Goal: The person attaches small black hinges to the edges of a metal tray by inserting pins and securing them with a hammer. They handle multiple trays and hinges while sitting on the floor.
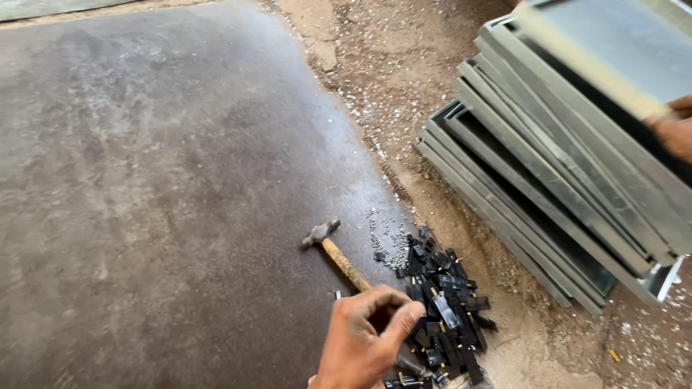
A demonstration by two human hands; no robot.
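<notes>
Dark floor mat (158, 180): left grip (367, 338) pinching above black clips (443, 310); right grip (674, 130) grasping metal tray (613, 43).

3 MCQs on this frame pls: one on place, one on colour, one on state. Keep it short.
1. Where does the hammer lie?
A. On the dark board, left of the pile of black clips
B. On top of the stacked metal frames
C. In the right hand

2. What colour are the small clips in the pile?
A. Red
B. Black
C. Yellow

3. What is the right hand doing?
A. Resting flat on the ground
B. Gripping the hammer
C. Holding the top metal frame

Answers: 1 A, its head and wooden handle rest on the board beside the pile. 2 B, all look black. 3 C, fingers wrap the frame's edge above the stack.
</notes>
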